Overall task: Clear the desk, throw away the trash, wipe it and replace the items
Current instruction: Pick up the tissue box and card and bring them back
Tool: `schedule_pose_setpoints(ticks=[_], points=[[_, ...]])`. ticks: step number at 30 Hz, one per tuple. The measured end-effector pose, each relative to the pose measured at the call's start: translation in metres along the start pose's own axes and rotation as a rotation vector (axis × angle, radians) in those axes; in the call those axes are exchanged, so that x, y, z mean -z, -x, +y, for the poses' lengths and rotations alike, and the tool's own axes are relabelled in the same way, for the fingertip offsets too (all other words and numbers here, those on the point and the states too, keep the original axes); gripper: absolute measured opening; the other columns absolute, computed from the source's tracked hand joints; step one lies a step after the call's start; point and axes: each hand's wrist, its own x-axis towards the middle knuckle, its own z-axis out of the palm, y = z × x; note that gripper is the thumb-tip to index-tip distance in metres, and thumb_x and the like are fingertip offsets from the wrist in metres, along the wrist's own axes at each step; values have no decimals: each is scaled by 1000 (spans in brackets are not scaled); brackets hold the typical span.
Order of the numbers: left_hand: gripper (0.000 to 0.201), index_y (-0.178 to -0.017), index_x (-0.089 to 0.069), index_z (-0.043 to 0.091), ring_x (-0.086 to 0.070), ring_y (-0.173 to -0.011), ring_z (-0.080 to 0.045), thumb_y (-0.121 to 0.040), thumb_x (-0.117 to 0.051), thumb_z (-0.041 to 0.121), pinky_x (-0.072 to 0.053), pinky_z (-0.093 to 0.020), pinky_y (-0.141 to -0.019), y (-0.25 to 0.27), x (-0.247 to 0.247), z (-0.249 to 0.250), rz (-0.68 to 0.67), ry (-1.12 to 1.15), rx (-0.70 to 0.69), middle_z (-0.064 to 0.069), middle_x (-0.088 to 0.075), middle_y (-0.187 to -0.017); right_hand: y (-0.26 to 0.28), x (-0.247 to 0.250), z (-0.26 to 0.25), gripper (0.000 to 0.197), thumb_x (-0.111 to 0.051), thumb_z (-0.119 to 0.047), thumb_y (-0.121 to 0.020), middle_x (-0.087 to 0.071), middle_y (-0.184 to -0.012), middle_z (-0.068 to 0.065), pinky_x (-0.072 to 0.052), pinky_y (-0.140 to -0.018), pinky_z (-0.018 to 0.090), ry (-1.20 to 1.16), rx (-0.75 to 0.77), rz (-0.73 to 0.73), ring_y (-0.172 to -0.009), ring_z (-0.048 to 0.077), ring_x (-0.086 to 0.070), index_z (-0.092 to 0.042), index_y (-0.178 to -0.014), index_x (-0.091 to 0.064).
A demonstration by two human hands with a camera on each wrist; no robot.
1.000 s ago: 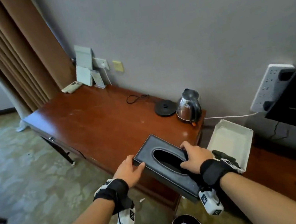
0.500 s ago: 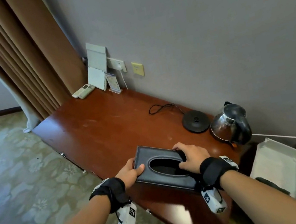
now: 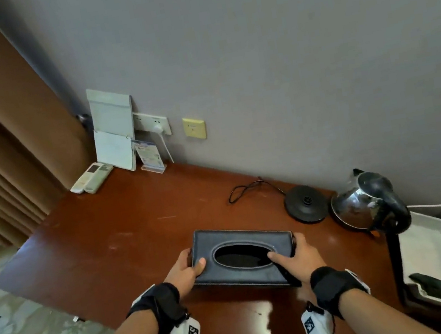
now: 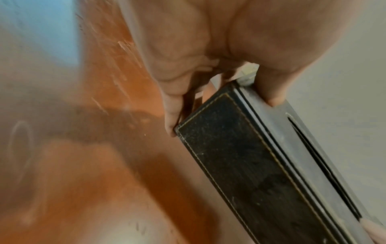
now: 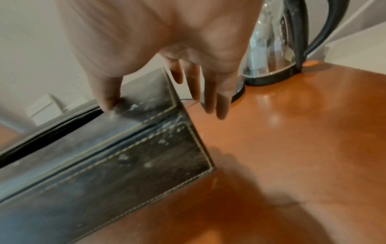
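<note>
Tissue box (image 3: pixel 224 237), black stitched leather with an oval slot on top, was at the near middle of the wooden desk (image 3: pixel 127 239), and both hands had it! The left hand (image 3: pixel 184 273) gripped the left end, thumb (image 3: pixel 200 264) flat on the lid, fingers (image 4: pixel 173 115) pressed together and curled round the end wall. The right hand (image 3: pixel 300 258) took the right end, thumb (image 5: pixel 108 99) pressing the lid beside the slot, its other fingers (image 5: pixel 208 92) slightly spread and reaching down past that end. Whether the box sat on the wood or hung just above it, I could not tell. To the far right stood the steel kettle (image 3: pixel 363 202), just beside its black base (image 3: pixel 306 206), both well apart from the box.
</note>
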Motion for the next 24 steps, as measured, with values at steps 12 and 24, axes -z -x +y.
schedule_pose_setpoints(ticks=[12,24], points=[[63,-147,-33,28,-65,-100,-15,-93,-61,45,-51,-31,-87,-93,139,28,-74,-96,69,3,-64,-117,-72,-92,-113,77,-72,-35,-87,-53,-96,-4,-49,-77,26,-146,-171,53,-86,19,-56,-9,-145,-28],[37,-134,-48,32,-64,-106,-16,-98,-58,30,-49,-34,-96,-182,273,59,39,-60,99,-1,-64,-126,-196,-159,-232,84,-72,-47,-81,-60,-115,7,-57,-80,36,-130,-137,-17,-96,26,-63,-12,-144,-28]])
